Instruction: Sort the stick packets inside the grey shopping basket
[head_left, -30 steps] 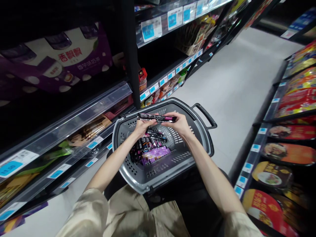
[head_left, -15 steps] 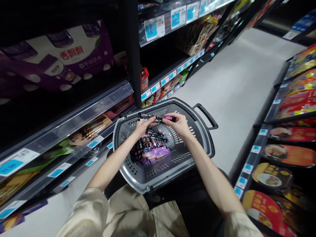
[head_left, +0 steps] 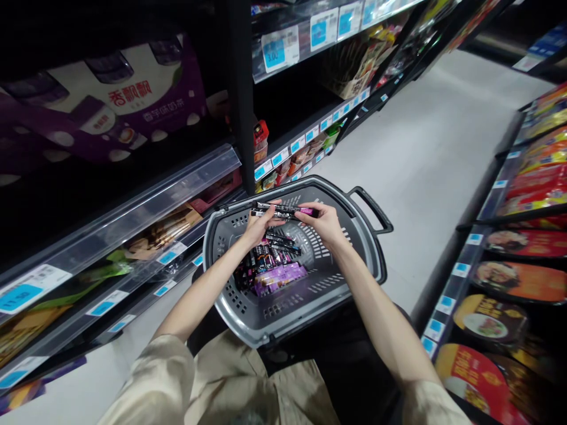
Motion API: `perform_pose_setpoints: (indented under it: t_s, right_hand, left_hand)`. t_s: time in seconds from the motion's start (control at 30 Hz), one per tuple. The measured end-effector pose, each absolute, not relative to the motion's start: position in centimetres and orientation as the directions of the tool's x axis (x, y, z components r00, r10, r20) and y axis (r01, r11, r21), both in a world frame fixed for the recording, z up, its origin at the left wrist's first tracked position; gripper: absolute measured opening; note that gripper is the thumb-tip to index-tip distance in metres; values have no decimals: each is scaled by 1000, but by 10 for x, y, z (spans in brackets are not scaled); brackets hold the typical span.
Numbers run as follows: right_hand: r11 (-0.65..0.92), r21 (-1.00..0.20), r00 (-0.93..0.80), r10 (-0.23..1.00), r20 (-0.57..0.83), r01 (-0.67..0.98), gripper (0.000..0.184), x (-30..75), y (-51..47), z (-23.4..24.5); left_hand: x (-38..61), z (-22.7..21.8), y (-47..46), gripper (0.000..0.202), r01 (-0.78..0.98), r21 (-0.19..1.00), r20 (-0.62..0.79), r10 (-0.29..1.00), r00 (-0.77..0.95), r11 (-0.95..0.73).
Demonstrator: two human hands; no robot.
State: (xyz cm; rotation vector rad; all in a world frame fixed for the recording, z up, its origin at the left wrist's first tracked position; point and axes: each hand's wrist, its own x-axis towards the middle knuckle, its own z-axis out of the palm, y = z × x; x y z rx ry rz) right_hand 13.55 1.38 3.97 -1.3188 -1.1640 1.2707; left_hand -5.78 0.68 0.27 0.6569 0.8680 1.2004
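Observation:
Above a grey shopping basket [head_left: 330, 301], both hands grip a small bundle of slim black stick packets [head_left: 286, 210] with pink ends. My left hand [head_left: 262, 224] is closed around the left part of the bundle, thumb on top. With its thumb and fingers my right hand [head_left: 325, 223] pinches the right end. Inside the basket, on the left of its floor, lie more black packets [head_left: 266, 257] and several purple packets [head_left: 281, 277]. The print on the held packets is too small to read.
Dark shelves with clear price rails [head_left: 119, 215] run along the left, holding a purple drink carton [head_left: 133, 100]. On the right, another shelf carries round food bowls [head_left: 489, 319] and red bags [head_left: 538, 177]. The basket's handle [head_left: 374, 209] sticks out over the pale aisle floor [head_left: 411, 136].
The held packets and both hands have shifted slightly to the right. My left fingers have changed position around the bundle. The basket's contents look the same.

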Motion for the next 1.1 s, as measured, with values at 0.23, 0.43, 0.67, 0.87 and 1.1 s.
perform_pose_setpoints:
  t_s: [0.23,0.43,0.67,0.87,1.1]
  right_hand:
    - [-92,-995,-6,996,-92,45,45,136,14,42]
    - [-92,-995,-10,996,-93,44,46,137,15,41]
    - [-83,-995,1,997,-83,61,46,138,16,37]
    - [-86,-996,9,996,-85,39,47,138,16,38]
    - [-94,-994,20,995,-93,59,48,136,14,43]
  left_hand:
    - [-56,2,8,73,-522,815,-240,967,90,251]
    - [-55,3,9,73,-512,820,-245,965,89,255]
    - [-57,0,10,66,-534,806,-230,967,112,253]
    - [-57,5,8,55,-557,788,-239,964,116,262]
    - [-57,5,8,52,-550,794,-240,965,108,259]
